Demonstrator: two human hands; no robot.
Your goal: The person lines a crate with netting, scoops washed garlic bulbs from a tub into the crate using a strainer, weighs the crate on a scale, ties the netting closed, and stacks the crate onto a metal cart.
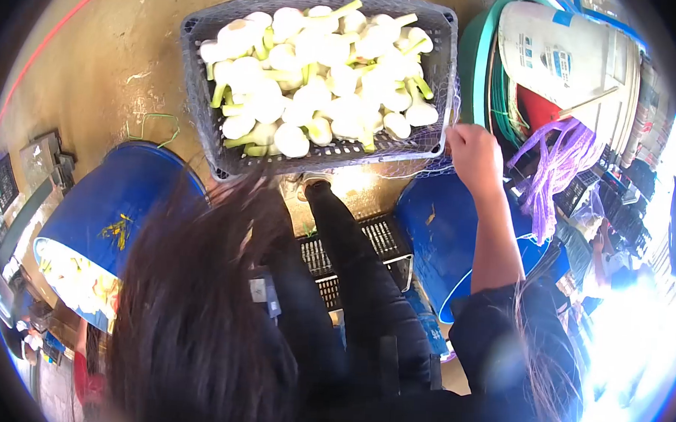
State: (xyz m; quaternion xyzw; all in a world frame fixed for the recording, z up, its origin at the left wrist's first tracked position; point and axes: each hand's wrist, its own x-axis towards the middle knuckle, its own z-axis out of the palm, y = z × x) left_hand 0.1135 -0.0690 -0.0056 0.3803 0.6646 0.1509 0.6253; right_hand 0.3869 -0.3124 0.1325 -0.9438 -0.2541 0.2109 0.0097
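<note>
A dark plastic crate (203, 133) holds many white bulbs (313, 97) with short green stem stubs, which look like fresh garlic. Thin purple mesh netting (423, 166) runs around the crate's near and right sides. At the near right corner, my right hand (476, 153) is closed in a pinch on the netting, close against the crate's edge. Long dark hair hangs across the left of the view, and my left hand does not show.
Blue barrels stand left (120, 201) and right (442, 238), the left one with pale scraps inside. A black crate (386, 236) lies by my legs. Right of the bulbs are a teal tub (477, 59) and a bundle of purple nets (547, 171). A person's red sleeve (82, 373) shows lower left.
</note>
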